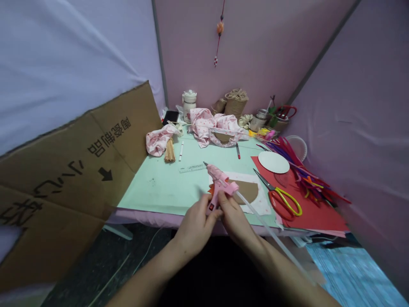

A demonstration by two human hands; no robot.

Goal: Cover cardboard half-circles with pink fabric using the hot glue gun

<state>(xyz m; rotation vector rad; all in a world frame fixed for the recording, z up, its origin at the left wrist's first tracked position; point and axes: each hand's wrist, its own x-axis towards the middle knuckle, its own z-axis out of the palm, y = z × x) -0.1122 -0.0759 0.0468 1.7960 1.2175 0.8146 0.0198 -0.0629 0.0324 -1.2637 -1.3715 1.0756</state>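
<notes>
A pink glue gun is held over the table's front edge, its dark nozzle pointing up and left. My left hand is closed on the lower handle, by a small red switch. Around the other side of the handle, my right hand has its fingers closed on the gun too. A long translucent glue stick runs from the gun's rear over my right forearm. Behind the gun, a brown cardboard piece lies on white patterned material.
Scissors and a white oval rest on red sheets at the right. A clear ruler, a red-and-black pen and bundled sticks lie farther back. Cardboard stands left.
</notes>
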